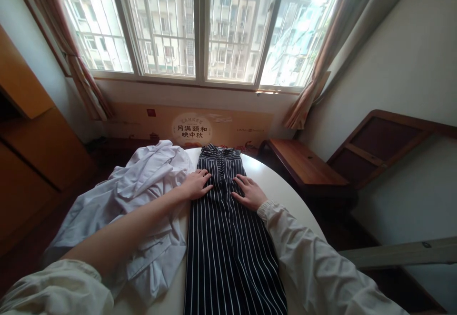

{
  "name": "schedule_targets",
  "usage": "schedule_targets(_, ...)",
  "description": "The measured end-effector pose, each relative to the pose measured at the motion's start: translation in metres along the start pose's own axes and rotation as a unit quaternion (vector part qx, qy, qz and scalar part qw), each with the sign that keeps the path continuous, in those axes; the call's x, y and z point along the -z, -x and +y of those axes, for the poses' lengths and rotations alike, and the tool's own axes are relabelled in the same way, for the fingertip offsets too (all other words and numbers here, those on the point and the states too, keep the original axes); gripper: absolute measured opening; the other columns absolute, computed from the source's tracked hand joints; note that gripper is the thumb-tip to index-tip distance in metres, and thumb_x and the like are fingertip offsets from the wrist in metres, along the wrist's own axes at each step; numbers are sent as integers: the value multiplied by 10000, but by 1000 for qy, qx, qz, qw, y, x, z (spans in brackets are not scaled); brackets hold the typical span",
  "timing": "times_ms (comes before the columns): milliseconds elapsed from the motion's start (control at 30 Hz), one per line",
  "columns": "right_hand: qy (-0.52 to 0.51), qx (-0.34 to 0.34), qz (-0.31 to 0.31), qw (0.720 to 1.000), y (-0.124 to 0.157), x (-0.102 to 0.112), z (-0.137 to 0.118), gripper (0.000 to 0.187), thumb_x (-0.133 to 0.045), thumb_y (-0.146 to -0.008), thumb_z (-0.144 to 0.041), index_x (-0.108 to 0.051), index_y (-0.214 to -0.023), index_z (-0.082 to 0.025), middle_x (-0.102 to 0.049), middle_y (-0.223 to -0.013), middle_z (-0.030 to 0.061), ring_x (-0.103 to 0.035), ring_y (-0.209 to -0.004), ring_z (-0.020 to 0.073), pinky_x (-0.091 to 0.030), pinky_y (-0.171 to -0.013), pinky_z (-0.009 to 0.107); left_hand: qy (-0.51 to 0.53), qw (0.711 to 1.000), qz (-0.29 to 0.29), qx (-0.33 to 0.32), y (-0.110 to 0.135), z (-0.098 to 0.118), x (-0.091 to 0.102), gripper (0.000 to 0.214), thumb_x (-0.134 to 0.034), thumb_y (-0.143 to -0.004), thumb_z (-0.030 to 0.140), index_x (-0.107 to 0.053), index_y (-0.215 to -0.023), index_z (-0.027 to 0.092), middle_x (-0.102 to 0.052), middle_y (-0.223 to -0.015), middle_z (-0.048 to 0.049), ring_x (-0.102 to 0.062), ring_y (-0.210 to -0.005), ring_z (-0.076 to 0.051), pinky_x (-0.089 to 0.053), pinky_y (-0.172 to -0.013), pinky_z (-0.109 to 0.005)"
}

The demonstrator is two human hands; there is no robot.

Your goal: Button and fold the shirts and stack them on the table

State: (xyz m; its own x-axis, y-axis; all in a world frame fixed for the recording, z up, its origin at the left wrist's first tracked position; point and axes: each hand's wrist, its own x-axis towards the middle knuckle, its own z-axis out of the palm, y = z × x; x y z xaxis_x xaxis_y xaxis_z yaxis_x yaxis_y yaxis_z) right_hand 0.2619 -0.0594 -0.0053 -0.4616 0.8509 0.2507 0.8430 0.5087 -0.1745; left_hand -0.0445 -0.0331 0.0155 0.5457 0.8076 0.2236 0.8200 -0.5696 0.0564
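A dark garment with thin white stripes (228,239) lies folded lengthwise along the middle of a round white table (285,186). My left hand (195,183) rests flat on its left edge, fingers stretched out and open. My right hand (250,192) lies flat on its right side, fingers spread. Both hands press on the upper half of the striped cloth. A crumpled white garment (143,196) is heaped on the table to the left, under my left forearm.
A wooden bench (303,162) stands to the right of the table, by a slanted wooden frame (385,143). A printed board with Chinese characters (194,128) leans under the barred window (200,24). Orange cabinets (32,143) fill the left side.
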Motion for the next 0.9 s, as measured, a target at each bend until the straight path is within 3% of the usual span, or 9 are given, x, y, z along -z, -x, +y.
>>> schedule_targets(133,-12,7,0,1000,12,14,-6,677,-547,-989,-639,-539,-1532,-235,-512,-1578,119,-485,-1424,330,-371,-1223,480,42,999,-4,-19,2,1,11,502,-598,-941,602,-697,-1269,236,-671,-1277,-122,-654,-1136,-308,-515,-995,-406)
schedule_targets(200,-32,6,-2,999,9,25,-7,559,-516,-1009,-631,-644,-1412,-265,-606,-1479,99,-572,-1325,312,-425,-1157,465,84,996,3,20,-6,-5,15,442,-592,-942,613,-731,-1118,232,-713,-1140,-100,-688,-1022,-282,-536,-908,-379)
schedule_targets(300,-83,-27,4,996,-10,40,1,438,-467,-1046,-577,-760,-1115,-259,-753,-1156,69,-689,-1061,254,-505,-983,395,153,983,32,101,-28,-21,15,389,-577,-960,564,-725,-967,205,-736,-1028,-90,-702,-945,-264,-544,-846,-355)
schedule_targets(400,-127,-104,60,985,-41,45,18,329,-563,-1001,-475,-749,-920,-216,-760,-932,59,-696,-881,220,-517,-843,336,194,967,74,148,-56,-39,9,314,-642,-927,475,-715,-1022,184,-739,-1120,-110,-701,-1035,-266,-540,-931,-346)
schedule_targets(500,-176,-163,118,964,-73,37,38,216,-638,-931,-381,-727,-927,-185,-761,-1000,85,-699,-918,220,-519,-844,318,208,947,99,224,-81,-55,-1,364,-696,-886,416,-683,-1157,174,-706,-1278,-134,-662,-1208,-278,-496,-1052,-335)
schedule_targets(633,-222,-233,136,937,-102,18,56,279,-674,-885,-359,-701,-1075,-157,-738,-1155,132,-692,-1024,249,-532,-908,354,212,925,94,301,-103,-70,-14,492,-652,-914,422,-607,-1310,133,-674,-1350,-199,-664,-1226,-318,-518,-1030,-395)
schedule_targets(700,-192,-220,155,944,-112,10,60,271,-676,-873,-325,-699,-1090,-165,-726,-1185,131,-664,-1099,270,-510,-992,394,202,928,105,295,-110,-75,-19,518,-652,-916,400,-583,-1360,143,-634,-1425,-196,-623,-1301,-322,-487,-1087,-408)
schedule_targets(800,-129,-147,168,966,-124,2,61,240,-670,-868,-268,-704,-1094,-193,-707,-1242,116,-599,-1208,291,-457,-1087,431,172,955,122,208,-122,-78,-22,550,-670,-901,344,-569,-1418,187,-586,-1514,-135,-546,-1405,-295,-401,-1194,-381)
schedule_targets(900,-109,-75,146,980,-142,-1,55,238,-655,-886,-229,-701,-1120,-212,-705,-1261,99,-578,-1237,282,-445,-1109,426,140,976,83,147,-133,-78,-27,652,-720,-859,356,-548,-1466,193,-584,-1525,-127,-538,-1415,-309,-389,-1211,-387)
